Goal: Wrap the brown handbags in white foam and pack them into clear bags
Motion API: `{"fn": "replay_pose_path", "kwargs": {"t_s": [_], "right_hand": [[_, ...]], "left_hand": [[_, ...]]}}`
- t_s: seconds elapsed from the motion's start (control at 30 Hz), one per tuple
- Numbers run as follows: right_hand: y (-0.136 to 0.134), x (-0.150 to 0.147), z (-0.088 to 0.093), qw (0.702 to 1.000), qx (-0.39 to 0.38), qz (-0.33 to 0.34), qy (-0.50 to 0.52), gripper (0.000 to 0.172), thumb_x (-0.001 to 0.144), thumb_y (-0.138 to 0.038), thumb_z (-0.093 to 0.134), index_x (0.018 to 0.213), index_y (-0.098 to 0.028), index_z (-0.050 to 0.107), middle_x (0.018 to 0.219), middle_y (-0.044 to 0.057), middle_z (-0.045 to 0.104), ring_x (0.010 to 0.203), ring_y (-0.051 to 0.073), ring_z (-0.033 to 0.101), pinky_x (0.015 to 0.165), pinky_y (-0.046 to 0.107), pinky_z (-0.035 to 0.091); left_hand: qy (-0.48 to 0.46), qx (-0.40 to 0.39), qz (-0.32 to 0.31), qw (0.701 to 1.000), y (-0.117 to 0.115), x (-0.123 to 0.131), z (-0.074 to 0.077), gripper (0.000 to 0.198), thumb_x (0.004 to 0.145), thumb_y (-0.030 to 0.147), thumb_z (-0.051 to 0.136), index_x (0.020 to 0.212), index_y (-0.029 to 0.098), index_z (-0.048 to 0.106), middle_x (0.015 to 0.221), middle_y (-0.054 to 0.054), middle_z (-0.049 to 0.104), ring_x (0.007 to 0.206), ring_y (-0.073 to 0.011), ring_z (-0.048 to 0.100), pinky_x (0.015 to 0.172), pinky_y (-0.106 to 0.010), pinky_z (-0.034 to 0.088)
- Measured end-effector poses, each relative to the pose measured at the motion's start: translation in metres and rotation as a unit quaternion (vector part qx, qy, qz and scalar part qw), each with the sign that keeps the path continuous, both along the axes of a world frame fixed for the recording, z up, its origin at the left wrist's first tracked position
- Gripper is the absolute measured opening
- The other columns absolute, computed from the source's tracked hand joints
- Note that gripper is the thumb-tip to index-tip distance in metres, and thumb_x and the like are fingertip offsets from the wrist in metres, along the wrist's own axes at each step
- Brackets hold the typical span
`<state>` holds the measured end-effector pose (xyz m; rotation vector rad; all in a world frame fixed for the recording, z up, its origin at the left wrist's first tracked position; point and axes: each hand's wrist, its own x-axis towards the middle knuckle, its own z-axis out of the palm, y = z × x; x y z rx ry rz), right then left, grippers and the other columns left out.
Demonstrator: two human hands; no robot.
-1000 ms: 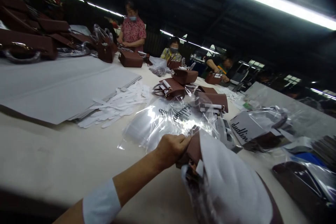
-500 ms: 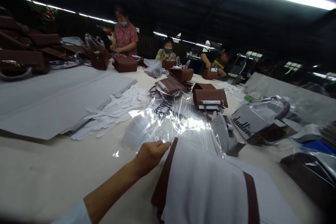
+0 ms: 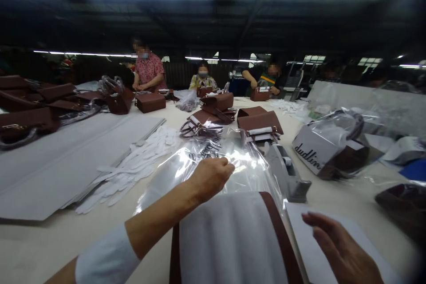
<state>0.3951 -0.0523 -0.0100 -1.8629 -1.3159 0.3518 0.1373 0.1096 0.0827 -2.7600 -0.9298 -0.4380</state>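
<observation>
In front of me lies a brown handbag (image 3: 278, 226) with a sheet of white paper (image 3: 229, 235) over it. My left hand (image 3: 211, 178) is just past the bag's far edge, above a pile of clear plastic bags (image 3: 166, 182) with black lettering. Its fingers are curled closed; what they pinch, if anything, is hidden. My right hand (image 3: 342, 248) is right of the handbag, over a stack of white sheets (image 3: 309, 230), fingers stretched out and holding nothing.
A grey tape dispenser (image 3: 288, 177) stands right of the plastic. Beyond are brown handbags (image 3: 259, 122) and a wrapped bag (image 3: 319, 151). White paper strips (image 3: 133, 173) and large sheets (image 3: 80, 155) lie left. Several co-workers, one in a red shirt (image 3: 149, 71), work at the far side.
My left hand has left the handbag's edge and moved right, over the plastic bags. My right hand has come into view. The camera view has levelled, and the handbag appears further left.
</observation>
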Motion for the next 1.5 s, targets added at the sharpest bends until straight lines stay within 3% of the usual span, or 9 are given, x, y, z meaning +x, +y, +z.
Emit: {"fn": "replay_pose_path", "kwargs": {"t_s": [0.07, 0.17, 0.33, 0.6, 0.77, 0.97, 1.13, 1.23, 1.5], "right_hand": [[0.048, 0.004, 0.018, 0.982, 0.062, 0.024, -0.174, 0.056, 0.076, -0.06, 0.052, 0.121, -0.027, 0.047, 0.116, 0.004, 0.056, 0.085, 0.023, 0.06, 0.062, 0.033, 0.052], [0.122, -0.005, 0.032, 0.895, 0.178, 0.124, -0.389, 0.071, 0.076, -0.052, 0.058, 0.133, -0.015, 0.036, 0.131, 0.013, 0.043, 0.114, 0.029, 0.045, 0.08, 0.036, 0.048], [0.181, -0.018, 0.019, 0.859, 0.216, 0.128, -0.445, 0.015, 0.085, -0.016, 0.049, 0.089, -0.016, 0.063, 0.083, 0.007, 0.064, 0.076, 0.02, 0.058, 0.056, 0.027, 0.042], [0.157, -0.003, 0.009, 0.851, 0.302, 0.188, -0.385, 0.017, 0.088, -0.021, 0.047, 0.099, -0.017, 0.059, 0.09, 0.003, 0.064, 0.084, 0.014, 0.058, 0.073, 0.023, 0.042], [0.156, 0.002, -0.027, 0.927, 0.189, 0.137, -0.294, 0.027, 0.089, -0.033, 0.042, 0.092, -0.018, 0.063, 0.092, 0.005, 0.065, 0.08, 0.018, 0.061, 0.067, 0.027, 0.044], [0.144, 0.004, -0.059, 0.961, 0.105, 0.154, -0.204, 0.028, 0.086, -0.038, 0.041, 0.086, -0.021, 0.063, 0.093, 0.004, 0.066, 0.084, 0.02, 0.063, 0.07, 0.03, 0.05], [0.135, 0.02, -0.058, 0.993, -0.064, 0.071, 0.07, 0.026, 0.069, -0.042, 0.062, 0.078, -0.018, 0.065, 0.069, 0.005, 0.067, 0.059, 0.023, 0.064, 0.053, 0.033, 0.052], [0.138, 0.013, -0.051, 0.94, -0.118, 0.015, 0.319, 0.03, 0.06, -0.041, 0.07, 0.077, -0.018, 0.062, 0.074, 0.006, 0.068, 0.066, 0.023, 0.065, 0.059, 0.031, 0.055], [0.114, -0.007, -0.019, 0.921, -0.205, 0.07, 0.323, 0.039, 0.066, -0.055, 0.064, 0.081, -0.02, 0.062, 0.079, 0.003, 0.067, 0.065, 0.019, 0.062, 0.052, 0.021, 0.05]], "left_hand": [[0.011, -0.007, 0.001, 1.0, -0.001, 0.006, -0.001, 0.018, 0.088, 0.018, 0.04, 0.083, 0.018, 0.057, 0.074, 0.0, 0.055, 0.063, -0.013, 0.051, 0.055, -0.023, 0.036], [0.023, -0.02, 0.011, 0.999, 0.0, 0.011, -0.001, 0.02, 0.089, 0.019, 0.037, 0.089, 0.02, 0.057, 0.078, 0.0, 0.056, 0.068, -0.0137, 0.053, 0.058, -0.024, 0.037], [0.01, -0.065, 0.115, 0.991, 0.013, 0.001, -0.018, 0.016, 0.085, 0.018, 0.043, 0.093, 0.021, 0.057, 0.083, -0.002, 0.059, 0.078, -0.0168, 0.055, 0.072, -0.03, 0.041], [-0.196, -0.195, 0.366, 0.889, 0.062, -0.05, -0.08, 0.019, 0.089, 0.027, 0.045, 0.09, 0.012, 0.057, 0.088, -0.005, 0.057, 0.083, -0.0175, 0.055, 0.075, -0.037, 0.046], [-0.376, -0.345, 0.3, 0.806, 0.067, -0.05, -0.1, 0.027, 0.091, 0.033, 0.044, 0.107, 0.013, 0.051, 0.09, -0.004, 0.059, 0.072, -0.0123, 0.059, 0.057, -0.024, 0.049], [-0.514, -0.396, 0.255, 0.717, 0.075, -0.049, -0.117, 0.022, 0.089, 0.031, 0.048, 0.095, 0.011, 0.054, 0.087, -0.004, 0.059, 0.07, -0.0111, 0.058, 0.059, -0.025, 0.049], [-0.557, -0.337, 0.251, 0.716, 0.068, -0.049, -0.124, 0.016, 0.082, 0.029, 0.057, 0.082, 0.015, 0.05, 0.075, 0.003, 0.051, 0.07, -0.0098, 0.051, 0.067, -0.024, 0.042], [-0.527, -0.341, 0.245, 0.739, 0.053, -0.041, -0.125, 0.028, 0.074, 0.038, 0.063, 0.066, 0.016, 0.048, 0.06, 0.007, 0.039, 0.059, -0.0086, 0.04, 0.059, -0.021, 0.033], [-0.503, -0.453, 0.177, 0.715, 0.01, -0.063, -0.136, 0.037, 0.074, 0.053, 0.056, 0.064, 0.017, 0.057, 0.066, 0.0, 0.054, 0.066, -0.0142, 0.052, 0.062, -0.025, 0.041]]}}
